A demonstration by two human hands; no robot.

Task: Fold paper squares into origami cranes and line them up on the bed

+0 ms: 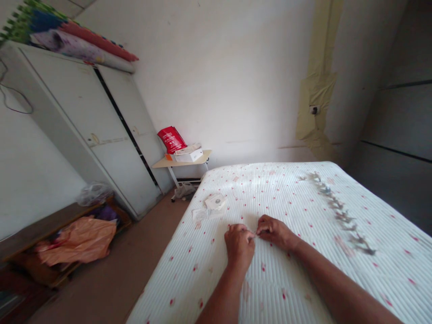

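Both my hands meet over the middle of a white bed cover [270, 279] with small red marks. My left hand [239, 245] has its fingers closed, with thumb and fingertip pinched. Facing it from the right, my right hand [275, 231] is pinched too, its fingertips almost touching the left ones. Whatever lies between the fingertips is too small to make out. Beyond my left hand rests a pale packet [216, 201] with a round dark mark, partly over a printed paper slip [201, 214]. A row of small folded-looking pieces [340, 211] runs along the right side of the cover.
Left of the bed stands a grey cabinet [114, 157] with rolled mats [87, 45] on top. A small table [162, 164] holds a red bag [171, 140] and a white box [189, 155]. A low wooden bench [43, 220] carries an orange plastic bag [81, 240].
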